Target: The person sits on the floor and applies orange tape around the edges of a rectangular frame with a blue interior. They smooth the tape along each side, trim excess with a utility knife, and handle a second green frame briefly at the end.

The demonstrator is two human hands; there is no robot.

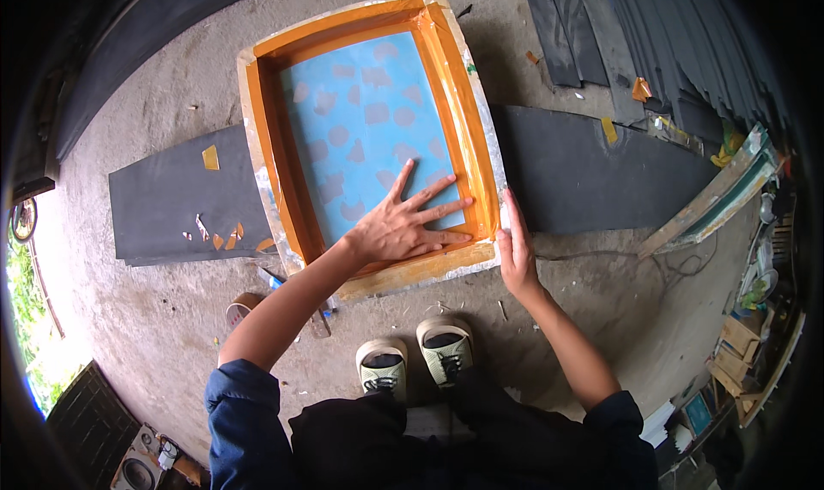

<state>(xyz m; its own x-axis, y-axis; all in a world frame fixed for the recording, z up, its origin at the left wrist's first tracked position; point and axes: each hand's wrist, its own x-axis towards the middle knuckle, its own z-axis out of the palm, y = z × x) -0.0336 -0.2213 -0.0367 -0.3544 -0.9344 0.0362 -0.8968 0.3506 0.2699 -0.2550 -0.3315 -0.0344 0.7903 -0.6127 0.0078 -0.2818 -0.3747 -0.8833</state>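
Note:
A screen-printing frame (pixel 258 160) lies before me, its inner walls covered in shiny orange tape (pixel 472 121). Inside it is a light blue mesh (pixel 343 117) with several greyish irregular patches. My left hand (pixel 399 224) is spread open, palm down, over the near right corner of the mesh, and its fingertips reach the tape along the right side. Against the frame's outer right side, close to the same corner, rests my right hand (pixel 518 254), its fingers stretched out along the edge. Neither hand grasps anything that I can see.
Under the frame, a dark board (pixel 584 168) extends to both sides, with tape scraps (pixel 230 239) on its left part. Another frame (pixel 717 198) leans at the right, near a cluttered wooden shelf (pixel 742 353). A speaker (pixel 140 464) stands at lower left. Dark corrugated sheets (pixel 678 44) lie far right.

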